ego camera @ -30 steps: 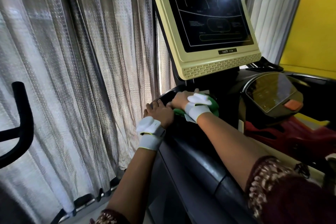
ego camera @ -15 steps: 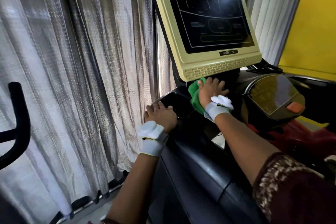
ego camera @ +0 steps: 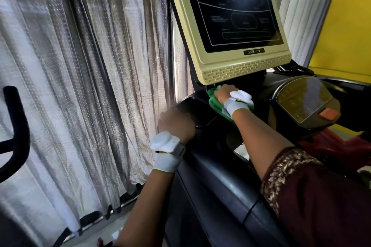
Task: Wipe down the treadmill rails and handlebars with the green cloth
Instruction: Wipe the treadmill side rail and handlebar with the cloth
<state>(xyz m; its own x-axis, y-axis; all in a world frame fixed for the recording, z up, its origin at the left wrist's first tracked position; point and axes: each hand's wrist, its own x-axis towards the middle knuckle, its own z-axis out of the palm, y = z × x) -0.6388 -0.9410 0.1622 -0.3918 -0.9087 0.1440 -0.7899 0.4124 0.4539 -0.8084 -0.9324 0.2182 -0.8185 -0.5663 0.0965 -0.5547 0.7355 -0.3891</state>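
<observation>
The green cloth is pressed against the black treadmill body just under the beige screen console, with my right hand closed over it. Most of the cloth is hidden beneath that hand and wrist. My left hand rests palm-down on the top of the black left rail, fingers curled over its far edge, a little nearer to me than the cloth. Both wrists wear white bands.
The beige screen console hangs right above my right hand. A round control panel with an orange button lies to the right. Grey curtains hang close on the left, beside a black curved bar. A yellow wall stands at the right.
My right hand carried the green cloth from beside my left hand up and right to the spot under the console, then turned slightly there. My left hand stayed on the rail.
</observation>
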